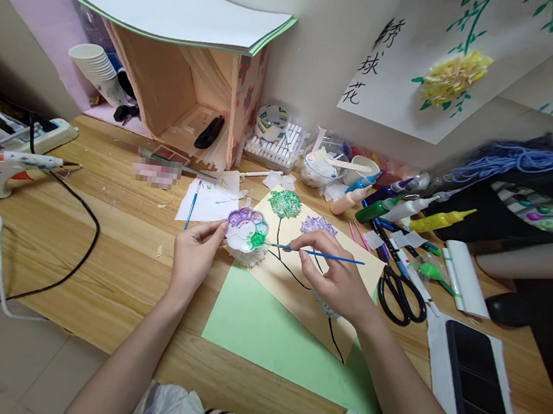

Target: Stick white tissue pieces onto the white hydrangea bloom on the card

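Note:
My left hand (pixel 199 251) pinches the edge of a flower-shaped paint palette (pixel 242 238), which has purple and green paint in its wells. In my right hand (pixel 332 267) is a thin blue paintbrush (pixel 345 260), its tip at the green paint. Below both hands lies a cream sheet (pixel 314 312) with drawn black stems. On it are a green flower head (pixel 285 203) and a purple one (pixel 319 226). A white flower head (pixel 249 257) is partly covered by the palette, and a pale blue one sits mostly behind my right hand. A green sheet (pixel 253 318) lies underneath.
Several paint bottles (pixel 388 208), black-handled scissors (pixel 402 298) and a black phone-like case (pixel 479 386) lie to the right. A hot glue gun (pixel 14 168) with cables is at left. Another brush (pixel 193 205) rests on white paper. A fabric-lined box (pixel 184 95) stands behind.

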A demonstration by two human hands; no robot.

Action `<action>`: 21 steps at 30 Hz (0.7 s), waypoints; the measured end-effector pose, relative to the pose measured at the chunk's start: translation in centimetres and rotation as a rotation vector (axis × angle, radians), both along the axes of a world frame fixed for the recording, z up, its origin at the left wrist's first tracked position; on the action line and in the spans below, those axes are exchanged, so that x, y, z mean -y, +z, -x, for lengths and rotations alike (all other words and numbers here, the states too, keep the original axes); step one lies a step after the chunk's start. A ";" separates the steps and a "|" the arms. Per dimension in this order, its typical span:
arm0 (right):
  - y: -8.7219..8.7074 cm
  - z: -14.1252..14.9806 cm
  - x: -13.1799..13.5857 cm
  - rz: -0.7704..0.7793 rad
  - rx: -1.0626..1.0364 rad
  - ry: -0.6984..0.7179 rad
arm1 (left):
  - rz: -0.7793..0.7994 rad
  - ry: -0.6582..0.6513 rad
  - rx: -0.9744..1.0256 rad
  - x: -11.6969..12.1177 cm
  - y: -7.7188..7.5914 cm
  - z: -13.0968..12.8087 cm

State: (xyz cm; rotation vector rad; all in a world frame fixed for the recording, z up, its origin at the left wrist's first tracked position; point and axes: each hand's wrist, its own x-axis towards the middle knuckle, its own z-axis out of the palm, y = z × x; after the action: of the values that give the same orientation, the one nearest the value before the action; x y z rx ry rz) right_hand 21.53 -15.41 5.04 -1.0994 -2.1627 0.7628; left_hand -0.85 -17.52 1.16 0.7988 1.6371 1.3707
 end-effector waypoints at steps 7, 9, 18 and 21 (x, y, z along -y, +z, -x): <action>0.3 -0.5 -0.1 -0.025 -0.015 -0.002 | 0.004 -0.012 0.014 -0.1 -0.2 0.1; 0.3 -0.6 -0.1 -0.044 -0.043 -0.008 | 0.003 -0.016 0.013 -0.1 -0.2 0.2; 0.5 -0.6 -0.1 -0.057 -0.027 0.001 | 0.003 -0.013 0.014 -0.1 -0.3 0.1; 0.5 -0.7 -0.1 -0.038 -0.082 -0.008 | 0.010 -0.014 0.015 -0.1 -0.2 0.2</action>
State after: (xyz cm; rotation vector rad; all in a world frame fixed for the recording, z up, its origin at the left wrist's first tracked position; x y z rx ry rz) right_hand 22.22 -15.27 5.53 -1.0382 -2.0946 0.7471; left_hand -1.01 -17.37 0.97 0.7917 1.6228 1.3544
